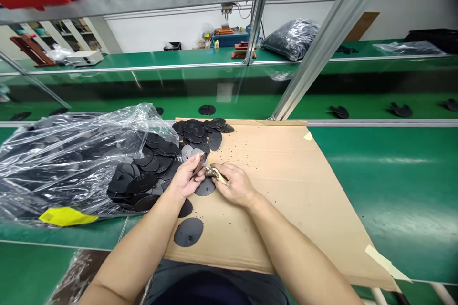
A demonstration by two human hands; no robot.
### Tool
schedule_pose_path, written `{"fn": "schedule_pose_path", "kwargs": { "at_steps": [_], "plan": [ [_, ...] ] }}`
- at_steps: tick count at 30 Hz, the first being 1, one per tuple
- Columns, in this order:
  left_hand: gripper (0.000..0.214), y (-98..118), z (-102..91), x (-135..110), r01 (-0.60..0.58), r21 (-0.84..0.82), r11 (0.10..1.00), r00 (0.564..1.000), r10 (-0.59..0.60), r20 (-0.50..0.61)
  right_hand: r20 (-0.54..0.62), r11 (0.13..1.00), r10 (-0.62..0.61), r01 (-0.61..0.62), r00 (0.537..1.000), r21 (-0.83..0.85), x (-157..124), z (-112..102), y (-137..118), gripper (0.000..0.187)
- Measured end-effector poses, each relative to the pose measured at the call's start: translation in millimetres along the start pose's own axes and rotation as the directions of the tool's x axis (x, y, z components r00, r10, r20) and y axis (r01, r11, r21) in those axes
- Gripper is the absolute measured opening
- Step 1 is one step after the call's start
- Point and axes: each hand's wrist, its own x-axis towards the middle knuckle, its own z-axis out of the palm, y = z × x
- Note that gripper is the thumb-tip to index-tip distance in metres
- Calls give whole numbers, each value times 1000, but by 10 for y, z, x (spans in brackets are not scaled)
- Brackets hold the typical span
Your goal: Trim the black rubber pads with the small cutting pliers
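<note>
Cardboard sheet [286,190], left hand [186,178] clasping one disc [198,164], right hand [236,186] clasping one tool [216,174]

Both bare forearms come in from the near edge and converge toward the middle, the left forearm [143,248] slanting far and right, the right forearm [293,252] slanting far and left. The left hand [185,178] is turned palm-inward, fingers curled around a thin black round plastic disc [199,164]. Just right of it, the right hand [234,186] — knuckles up — pinches a small brass-coloured metal tool [217,175].
</note>
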Motion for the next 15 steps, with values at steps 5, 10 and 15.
{"fn": "schedule_pose_path", "kwargs": {
  "at_steps": [5, 10, 15],
  "plan": [
    [33, -16, 14, -7, 0, 57, 998, 1000, 2, -31, 23, 999, 13, -12, 1000, -32, 4, -19, -33, 32],
    [39, -25, 3, -1, -12, 79, 997, 1000, 14, -26, 68, 998, 48, -45, 997, -43, 5, -36, -56, 32],
    [42, -22, 0, -7, -9, 90, 996, 999, 12, -35, 95, 996, 76, -71, 993, -62, 0, -41, -70, 33]
  ]
}}
